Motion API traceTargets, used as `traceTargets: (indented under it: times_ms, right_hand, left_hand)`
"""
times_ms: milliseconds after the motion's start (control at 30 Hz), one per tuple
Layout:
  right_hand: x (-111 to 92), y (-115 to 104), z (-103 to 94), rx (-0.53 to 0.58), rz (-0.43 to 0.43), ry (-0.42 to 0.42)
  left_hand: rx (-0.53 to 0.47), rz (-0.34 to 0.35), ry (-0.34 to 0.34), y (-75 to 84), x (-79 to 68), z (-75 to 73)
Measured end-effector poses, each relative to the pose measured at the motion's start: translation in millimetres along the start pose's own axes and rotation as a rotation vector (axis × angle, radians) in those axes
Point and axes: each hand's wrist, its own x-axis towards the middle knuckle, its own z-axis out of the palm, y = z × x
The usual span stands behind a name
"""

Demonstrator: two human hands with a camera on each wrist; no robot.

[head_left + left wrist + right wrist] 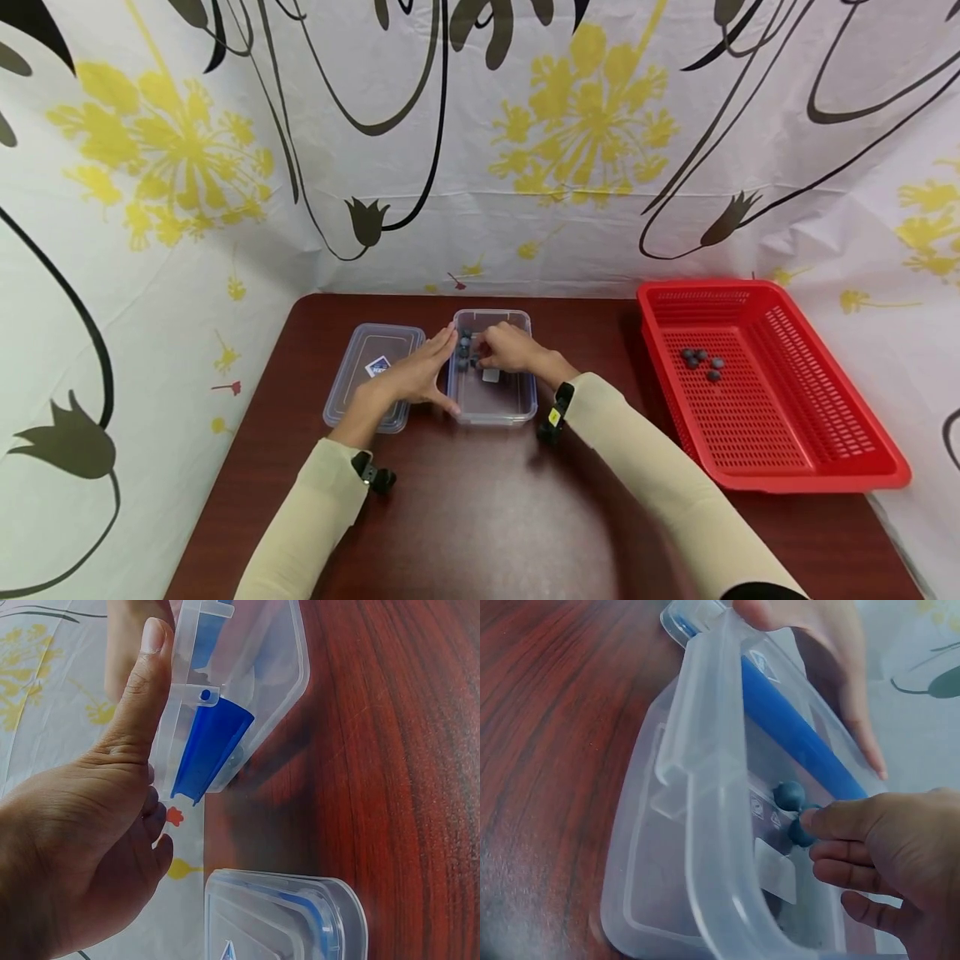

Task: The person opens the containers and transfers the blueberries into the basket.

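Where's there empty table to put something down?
The biggest bare patch of table is in front of the clear box, between the left sleeve and right sleeve. A smaller one lies between the box and red basket, beyond the right sleeve. Around the box it's crowded: left hand, right hand, lid.

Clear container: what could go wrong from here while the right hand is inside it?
The right hand has its fingers on a blueberry, with another close by: a hard pinch could squash one or knock the other away. The left hand spreads along the container's side without gripping it, so a bump might shift it.
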Motion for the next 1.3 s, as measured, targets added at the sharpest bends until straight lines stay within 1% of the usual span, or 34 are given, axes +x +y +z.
traceTargets:
  times_ms: [100, 300, 467, 667, 767, 867, 1033, 1300]
  right_hand:
    - [1.6, -0.8, 4.0, -0.040, 0.038, 0.007]
    - [4.4, -2.9, 9.9, -0.102, 0.130, -0.011]
    - [5.4, -4.7, 13.6, -0.134, 0.169, -0.007]
    - [5.0, -4.4, 14.9, -0.132, 0.169, 0.007]
    - [3.9, -4.6, 13.6, -0.120, 0.150, 0.013]
    - [1.6, -4.4, 9.9, -0.084, 0.113, 0.020]
    - [-5.5, -3.9, -1.9, -0.039, 0.061, 0.030]
    - [-25.7, -1.8, -28.9, -0.034, 0.039, 0.075]
  left_hand:
    - [0.001, 0.001, 0.003, 0.5, -0.1, -0.2]
    - [-0.003, 0.006, 0.008, 0.8, -0.2, 0.6]
    - [-0.003, 0.006, 0.013, 0.7, -0.2, 0.5]
    - [-0.011, 0.012, 0.017, 1.8, -1.3, -0.4]
    - [-0.011, 0.011, 0.013, 2.4, -1.8, -0.6]
    - [-0.010, 0.006, 0.009, 2.9, -1.8, -0.8]
    - [-0.007, 0.002, 0.006, 3.5, -1.7, -1.9]
    - [-0.008, -0.002, 0.008, 4.0, -1.9, -1.8]
